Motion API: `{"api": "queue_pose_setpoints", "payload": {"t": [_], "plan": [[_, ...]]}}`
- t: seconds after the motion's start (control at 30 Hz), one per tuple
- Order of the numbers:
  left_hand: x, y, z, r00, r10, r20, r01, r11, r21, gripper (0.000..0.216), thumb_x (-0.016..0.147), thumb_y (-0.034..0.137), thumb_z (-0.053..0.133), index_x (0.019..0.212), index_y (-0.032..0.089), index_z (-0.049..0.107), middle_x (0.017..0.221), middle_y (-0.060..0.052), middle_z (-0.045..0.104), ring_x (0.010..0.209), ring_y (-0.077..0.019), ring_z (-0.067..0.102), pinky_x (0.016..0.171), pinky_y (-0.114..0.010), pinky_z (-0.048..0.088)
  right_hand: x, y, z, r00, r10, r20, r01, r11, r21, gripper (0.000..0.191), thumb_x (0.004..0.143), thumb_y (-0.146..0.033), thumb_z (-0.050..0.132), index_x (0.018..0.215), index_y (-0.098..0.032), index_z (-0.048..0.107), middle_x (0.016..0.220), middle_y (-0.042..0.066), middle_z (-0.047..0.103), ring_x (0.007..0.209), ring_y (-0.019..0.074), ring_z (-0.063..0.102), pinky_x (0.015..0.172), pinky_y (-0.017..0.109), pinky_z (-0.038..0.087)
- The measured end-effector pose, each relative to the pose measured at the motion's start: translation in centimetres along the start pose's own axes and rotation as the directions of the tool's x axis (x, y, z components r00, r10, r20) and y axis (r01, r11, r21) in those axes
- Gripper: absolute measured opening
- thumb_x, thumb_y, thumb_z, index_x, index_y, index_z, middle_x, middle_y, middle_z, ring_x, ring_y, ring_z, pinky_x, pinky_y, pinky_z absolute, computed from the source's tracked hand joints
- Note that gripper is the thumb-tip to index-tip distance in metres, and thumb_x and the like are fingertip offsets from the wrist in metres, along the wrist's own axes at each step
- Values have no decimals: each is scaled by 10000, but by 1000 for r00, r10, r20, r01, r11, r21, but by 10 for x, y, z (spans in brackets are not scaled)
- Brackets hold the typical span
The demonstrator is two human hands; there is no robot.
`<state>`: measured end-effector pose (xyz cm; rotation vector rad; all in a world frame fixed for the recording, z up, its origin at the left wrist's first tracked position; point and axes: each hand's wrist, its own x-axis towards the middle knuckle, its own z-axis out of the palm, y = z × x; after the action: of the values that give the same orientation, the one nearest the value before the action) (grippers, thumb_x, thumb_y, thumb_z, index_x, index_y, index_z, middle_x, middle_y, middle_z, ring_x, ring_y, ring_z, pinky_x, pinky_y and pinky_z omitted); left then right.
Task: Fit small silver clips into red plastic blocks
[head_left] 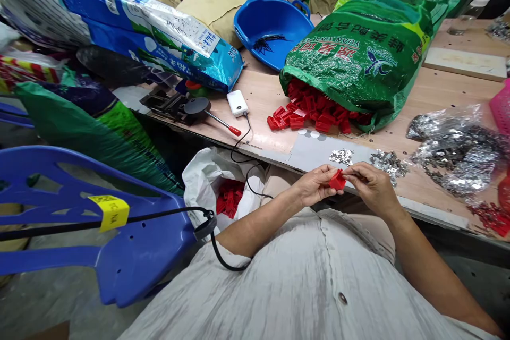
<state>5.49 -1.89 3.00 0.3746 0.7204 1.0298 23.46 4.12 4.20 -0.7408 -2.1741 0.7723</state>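
Observation:
My left hand (314,186) and my right hand (372,187) meet at the table's near edge, both closed round a small red plastic piece (337,180). The left thumb and fingers pinch its left side; the right fingertips press on its right top. Whether the right fingers also hold a small metal part, I cannot make out. A heap of the same red pieces (314,111) spills from a green woven sack (370,48) lying on its side. Small silvery metal bits (388,162) lie just beyond my hands.
A white bag with red pieces (227,199) sits below the table edge. A blue basin (271,26), a white power bank (237,102), a hand press with a red-tipped lever (187,106), clear bags of metal parts (458,154) and a blue chair (119,234) surround me.

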Motion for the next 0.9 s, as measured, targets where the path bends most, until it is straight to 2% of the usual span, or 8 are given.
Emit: {"api": "queue_pose_setpoints", "payload": {"t": [0.2, 0.33, 0.4, 0.53, 0.7, 0.9], "plan": [[2, 0, -1, 1000, 15, -25, -16, 1000, -27, 329, 807, 358, 753, 903, 160, 509, 773, -9, 664, 565, -114, 691, 418, -113, 477, -2, 2, -10, 986, 122, 114, -129, 990, 64, 196, 956, -336, 542, 992, -241, 710, 909, 47, 681, 831, 184, 630, 746, 315, 480], [2, -1, 0, 999, 19, -26, -20, 999, -47, 413, 749, 371, 803, 967, 184, 507, 764, -1, 665, 546, -128, 689, 399, -121, 460, -3, 10, -12, 941, 321, 106, -330, 940, 87, 263, 941, -434, 547, 1026, -234, 697, 789, 13, 638, 634, 144, 518, 591, 290, 398], [2, -2, 1, 1000, 21, -23, -22, 999, -44, 434, 740, 373, 809, 992, 196, 503, 785, 2, 672, 544, -123, 686, 397, -123, 451, -2, 12, -10, 918, 377, 123, -392, 910, 132, 257, 914, -458, 584, 977, -225, 672, 800, 11, 641, 643, 141, 514, 594, 285, 392], [1, -2, 3, 999, 32, -13, -32, 999, -15, 434, 748, 381, 798, 1010, 201, 504, 793, 5, 679, 551, -114, 683, 408, -126, 448, 1, 10, -5, 906, 382, 183, -419, 873, 249, 239, 877, -459, 639, 879, -222, 615, 830, 12, 635, 746, 155, 561, 680, 284, 425], [1, 1, 4, 999, 28, 15, -29, 999, 19, 475, 719, 407, 819, 1009, 200, 505, 738, 3, 687, 529, -118, 674, 403, -125, 440, 3, 6, -7, 898, 375, 228, -432, 847, 310, 227, 878, -449, 640, 873, -224, 605, 816, 0, 604, 731, 144, 537, 668, 278, 419], [6, -3, 1, 999, 21, 33, -24, 996, 91, 479, 702, 426, 822, 967, 191, 500, 715, -4, 689, 504, -125, 661, 407, -146, 440, 1, 6, -6, 901, 360, 244, -412, 886, 214, 187, 862, -382, 642, 833, -228, 540, 784, -12, 554, 700, 140, 498, 647, 281, 400]]}}
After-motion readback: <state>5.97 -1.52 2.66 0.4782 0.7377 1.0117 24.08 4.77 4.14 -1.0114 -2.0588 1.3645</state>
